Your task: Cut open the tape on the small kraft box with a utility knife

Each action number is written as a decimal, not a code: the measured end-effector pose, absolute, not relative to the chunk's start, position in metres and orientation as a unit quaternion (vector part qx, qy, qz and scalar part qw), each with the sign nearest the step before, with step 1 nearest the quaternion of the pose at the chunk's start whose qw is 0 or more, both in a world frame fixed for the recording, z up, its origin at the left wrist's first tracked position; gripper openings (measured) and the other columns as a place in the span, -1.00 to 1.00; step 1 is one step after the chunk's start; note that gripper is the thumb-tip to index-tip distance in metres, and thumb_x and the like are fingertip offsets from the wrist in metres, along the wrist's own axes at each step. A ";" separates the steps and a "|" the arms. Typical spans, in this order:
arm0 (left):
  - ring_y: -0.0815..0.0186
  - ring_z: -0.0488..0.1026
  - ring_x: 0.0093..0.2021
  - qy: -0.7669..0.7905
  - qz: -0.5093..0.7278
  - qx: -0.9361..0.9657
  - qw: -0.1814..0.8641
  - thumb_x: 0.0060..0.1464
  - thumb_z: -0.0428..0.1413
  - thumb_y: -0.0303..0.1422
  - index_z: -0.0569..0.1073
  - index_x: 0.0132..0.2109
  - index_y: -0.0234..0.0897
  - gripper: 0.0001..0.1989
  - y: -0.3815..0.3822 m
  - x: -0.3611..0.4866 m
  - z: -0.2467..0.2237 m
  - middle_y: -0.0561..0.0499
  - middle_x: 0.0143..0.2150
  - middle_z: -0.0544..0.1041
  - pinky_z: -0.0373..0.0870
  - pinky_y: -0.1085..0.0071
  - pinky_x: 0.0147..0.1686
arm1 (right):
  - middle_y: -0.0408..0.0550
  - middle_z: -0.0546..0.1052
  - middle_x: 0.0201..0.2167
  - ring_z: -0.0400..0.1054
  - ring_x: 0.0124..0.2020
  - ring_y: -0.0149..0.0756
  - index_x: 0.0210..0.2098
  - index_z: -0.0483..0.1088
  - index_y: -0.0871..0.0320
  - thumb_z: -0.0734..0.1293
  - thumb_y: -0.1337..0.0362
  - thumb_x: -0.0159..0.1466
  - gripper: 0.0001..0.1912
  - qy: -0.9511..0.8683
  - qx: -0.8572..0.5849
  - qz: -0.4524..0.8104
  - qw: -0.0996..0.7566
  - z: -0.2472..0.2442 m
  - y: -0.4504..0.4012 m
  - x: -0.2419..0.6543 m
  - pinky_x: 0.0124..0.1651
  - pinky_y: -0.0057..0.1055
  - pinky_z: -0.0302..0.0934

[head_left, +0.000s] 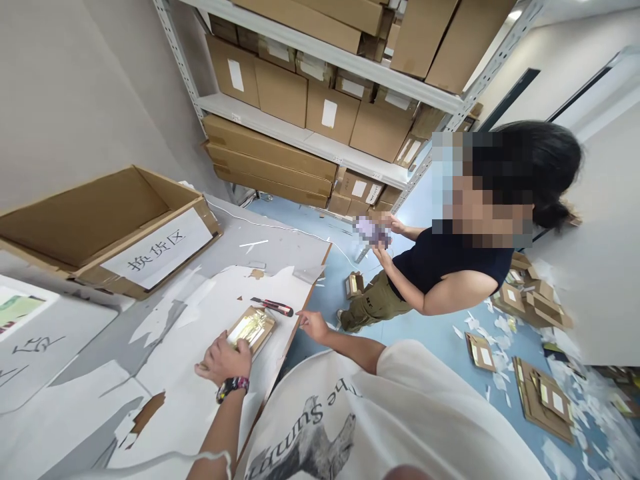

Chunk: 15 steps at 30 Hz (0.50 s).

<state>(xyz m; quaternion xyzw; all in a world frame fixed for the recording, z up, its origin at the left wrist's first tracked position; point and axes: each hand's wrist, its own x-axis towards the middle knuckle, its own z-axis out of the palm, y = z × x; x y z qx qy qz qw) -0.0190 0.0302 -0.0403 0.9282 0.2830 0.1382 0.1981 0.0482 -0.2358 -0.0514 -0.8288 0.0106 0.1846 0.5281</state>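
Note:
A small cardboard box (260, 338) with shiny tape across its top lies on the white-covered table. My left hand (227, 360), wearing a wristband, grips its near left side between thumb and fingers. Just beyond the box rests a red and black utility knife (273, 307). At the table's edge, my right hand (313, 327) is by the knife's right end, its index finger reaching toward it and the others partly curled. A small gap seems to separate them, and I see nothing in that hand.
An open carton (157, 250) with a written label stands at the table's far left, near a white box (55, 333). Another person (440, 260) stands at right, holding a blurred object. Shelves (300, 137) hold many cartons. Flattened cardboard (543, 400) and paper scraps litter the floor.

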 end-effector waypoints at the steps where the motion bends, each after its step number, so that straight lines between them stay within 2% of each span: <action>1: -0.31 0.42 0.39 0.280 0.140 0.929 0.197 0.26 0.09 -0.25 0.49 0.47 -0.36 -0.32 0.031 -0.019 -0.042 -0.44 0.38 0.59 0.09 -0.39 0.44 | -0.26 0.59 -0.38 0.51 -0.27 -0.28 0.05 0.69 0.13 0.42 0.58 0.14 -0.48 0.012 -0.830 0.184 0.527 -0.051 -0.235 0.048 0.02 -0.34 0.42; 7: -0.26 0.43 0.41 0.277 0.134 0.933 0.189 0.37 0.05 -0.19 0.49 0.47 -0.35 -0.37 0.032 -0.021 -0.044 -0.41 0.41 0.59 0.08 -0.35 0.47 | -0.30 0.60 -0.49 0.52 -0.35 -0.26 0.05 0.70 0.11 0.46 0.57 0.08 -0.44 0.028 -0.835 0.194 0.515 -0.055 -0.236 0.041 -0.09 -0.39 0.40; 15: -0.28 0.37 0.45 0.289 0.114 0.932 0.189 0.25 0.11 -0.28 0.45 0.48 -0.31 -0.31 0.028 -0.022 -0.037 -0.41 0.43 0.56 0.02 -0.36 0.47 | -0.22 0.73 -0.34 0.60 -0.26 -0.28 0.11 0.72 0.06 0.41 0.60 0.21 -0.44 0.003 -0.840 0.190 0.508 -0.064 -0.233 0.055 -0.06 -0.46 0.42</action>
